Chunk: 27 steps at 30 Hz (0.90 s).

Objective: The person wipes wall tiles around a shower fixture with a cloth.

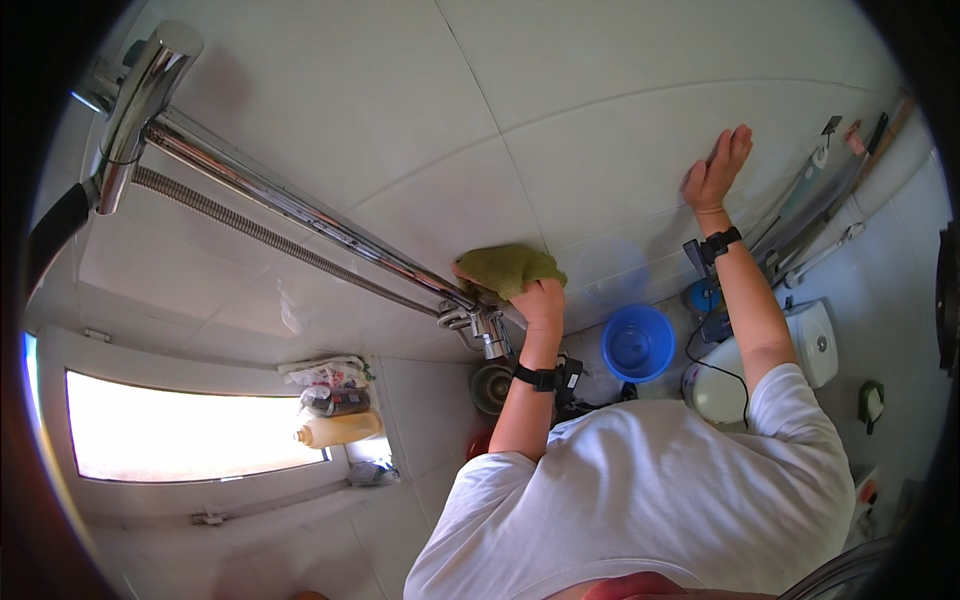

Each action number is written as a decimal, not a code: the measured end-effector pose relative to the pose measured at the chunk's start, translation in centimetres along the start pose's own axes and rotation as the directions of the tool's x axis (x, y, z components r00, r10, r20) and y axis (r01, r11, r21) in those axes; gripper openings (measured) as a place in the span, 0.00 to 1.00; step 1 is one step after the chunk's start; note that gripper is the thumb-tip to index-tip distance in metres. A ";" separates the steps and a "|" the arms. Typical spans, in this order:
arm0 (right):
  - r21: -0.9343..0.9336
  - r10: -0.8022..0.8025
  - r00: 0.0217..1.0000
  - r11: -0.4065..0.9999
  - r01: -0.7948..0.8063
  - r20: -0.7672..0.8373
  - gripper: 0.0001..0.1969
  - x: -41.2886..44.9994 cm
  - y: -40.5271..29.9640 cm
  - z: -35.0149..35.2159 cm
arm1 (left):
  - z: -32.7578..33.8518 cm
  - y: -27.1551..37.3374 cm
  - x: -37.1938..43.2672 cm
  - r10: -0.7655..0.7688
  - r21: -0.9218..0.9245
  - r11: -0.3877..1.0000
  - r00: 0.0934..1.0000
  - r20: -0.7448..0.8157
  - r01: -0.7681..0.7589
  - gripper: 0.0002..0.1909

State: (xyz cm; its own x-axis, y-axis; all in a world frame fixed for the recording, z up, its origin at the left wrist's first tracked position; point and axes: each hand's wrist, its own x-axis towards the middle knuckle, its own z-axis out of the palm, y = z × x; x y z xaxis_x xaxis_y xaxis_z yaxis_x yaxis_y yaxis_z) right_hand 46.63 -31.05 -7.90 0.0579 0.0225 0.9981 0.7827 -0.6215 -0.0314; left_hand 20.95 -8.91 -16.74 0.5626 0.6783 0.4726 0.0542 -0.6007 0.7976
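My left hand (pixel 541 304) grips a green cloth (pixel 510 268) against the white tiled wall (pixel 420 172), just above and beside the chrome shower mixer (pixel 489 330). Part of the mixer is hidden behind the cloth and hand. A chrome riser pipe (pixel 315 219) runs from there to the upper left, with a ribbed metal hose (pixel 247 223) alongside it. My right hand (pixel 718 171) rests with its palm on the same wall, fingers extended, holding nothing. Both wrists carry black straps, each with a small device.
A chrome shower fitting (pixel 146 112) juts out at upper left. On the floor stand a blue bucket (pixel 637 343) and a green basin (pixel 492 388). The toilet (pixel 720 379) is at right, below long-handled tools (pixel 817 195). Bottles (pixel 341 429) sit by the bright window (pixel 187 427).
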 end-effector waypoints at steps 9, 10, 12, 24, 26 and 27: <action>-0.001 0.012 1.000 1.000 -0.012 0.012 0.31 0.0 -0.1 0.0 | 0.7 -0.3 -0.8 0.016 0.048 0.999 0.997 -0.077 -0.013 0.13; -0.007 0.012 1.000 1.000 -0.012 0.010 0.31 0.0 -0.1 0.0 | 0.6 -0.2 -0.6 0.011 0.044 0.999 0.998 -0.057 -0.009 0.13; -0.013 0.013 1.000 1.000 -0.013 0.007 0.31 -0.1 0.0 -0.1 | 0.2 0.7 -0.7 0.052 0.066 0.997 0.996 -0.067 -0.047 0.13; -0.022 0.014 1.000 1.000 -0.013 0.021 0.31 -0.1 0.1 -0.2 | 1.0 -0.2 -0.7 0.033 0.127 0.992 0.994 -0.100 -0.020 0.14; -0.005 0.009 1.000 1.000 -0.009 0.020 0.31 -0.3 0.2 0.0 | 1.3 0.2 -0.8 0.038 0.127 0.992 0.994 -0.103 -0.025 0.15; -0.010 0.004 1.000 1.000 -0.004 0.017 0.31 -0.3 0.3 -0.1 | 1.0 1.6 -0.7 -0.083 -0.024 0.996 0.994 -0.070 0.082 0.14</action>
State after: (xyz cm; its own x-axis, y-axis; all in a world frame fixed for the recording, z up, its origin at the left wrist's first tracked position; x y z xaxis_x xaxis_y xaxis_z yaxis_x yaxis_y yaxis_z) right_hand 46.82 -31.32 -8.18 0.0719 0.0330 0.9969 0.7764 -0.6293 -0.0351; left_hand 21.48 -10.74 -16.20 0.4972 0.7537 0.4298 0.0800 -0.5330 0.8423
